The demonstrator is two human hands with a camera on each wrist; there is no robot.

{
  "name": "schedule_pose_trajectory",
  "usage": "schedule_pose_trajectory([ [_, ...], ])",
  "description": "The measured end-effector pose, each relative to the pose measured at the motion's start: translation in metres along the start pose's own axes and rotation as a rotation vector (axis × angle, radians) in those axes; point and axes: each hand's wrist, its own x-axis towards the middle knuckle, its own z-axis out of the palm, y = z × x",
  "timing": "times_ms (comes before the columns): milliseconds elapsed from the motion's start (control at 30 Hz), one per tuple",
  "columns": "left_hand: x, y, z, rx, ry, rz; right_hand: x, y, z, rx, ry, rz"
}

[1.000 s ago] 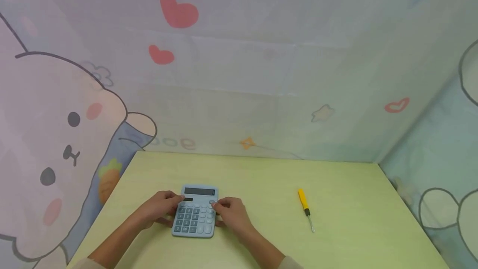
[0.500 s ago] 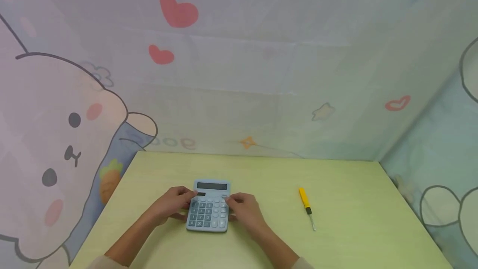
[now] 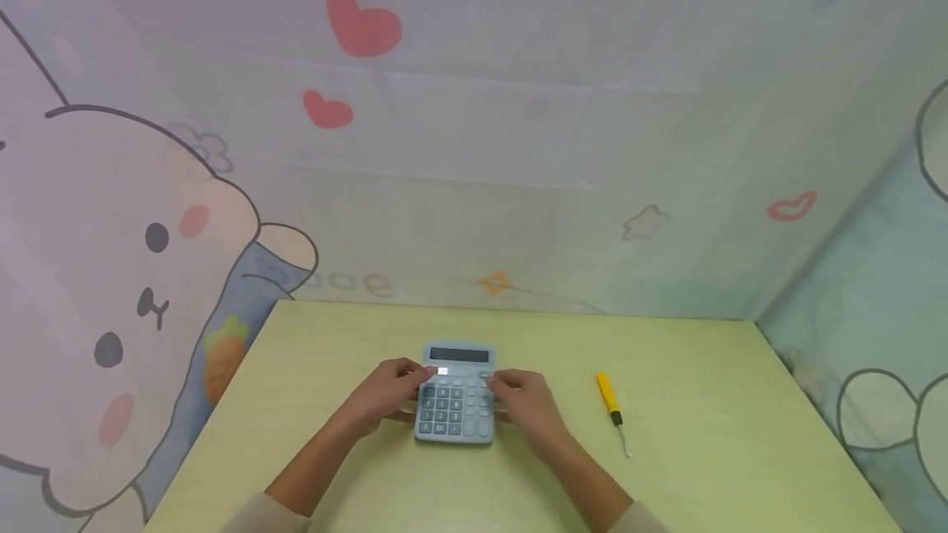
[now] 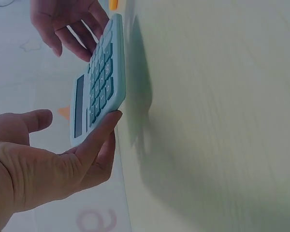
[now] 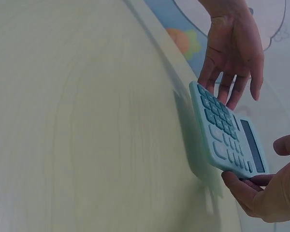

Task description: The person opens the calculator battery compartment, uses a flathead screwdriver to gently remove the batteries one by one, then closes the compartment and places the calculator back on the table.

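A pale blue calculator (image 3: 455,393) with grey keys is held between both hands, its display at the far end. My left hand (image 3: 385,393) holds the left edge, its fingers at the side and underneath. The thumb of that left hand (image 4: 43,164) stands apart from the calculator (image 4: 117,72) in the left wrist view. At the opposite edge, my right hand (image 3: 529,405) supports it with fingers below. In the right wrist view, the right thumb also stands off the face of the calculator (image 5: 227,133). A shadow beneath shows it raised above the table.
A yellow-handled screwdriver (image 3: 613,411) lies on the pale green table (image 3: 696,401), to the right of the right hand. Behind the table hangs a printed cloth (image 3: 518,130) with hearts and a cartoon animal.
Both hands have carried the calculator to the right and slightly farther from me, closer to the screwdriver. The screwdriver stays where it lay; the camera view has shifted a little.
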Motion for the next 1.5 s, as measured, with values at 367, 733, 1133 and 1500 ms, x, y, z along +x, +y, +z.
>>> schedule_pose_trajectory([
  [367,0.007,0.006,0.032,-0.053,-0.005,0.068,0.003,0.001,-0.031,-0.005,0.023,0.035],
  [733,0.013,0.011,0.052,-0.081,-0.046,0.098,0.006,0.003,-0.053,0.001,0.05,0.07],
  [1133,0.018,0.014,0.064,-0.086,-0.057,0.093,0.005,0.0,-0.066,-0.011,0.069,0.155],
  [1500,0.018,0.015,0.069,-0.064,-0.063,0.072,0.011,0.002,-0.071,0.035,0.062,0.135],
])
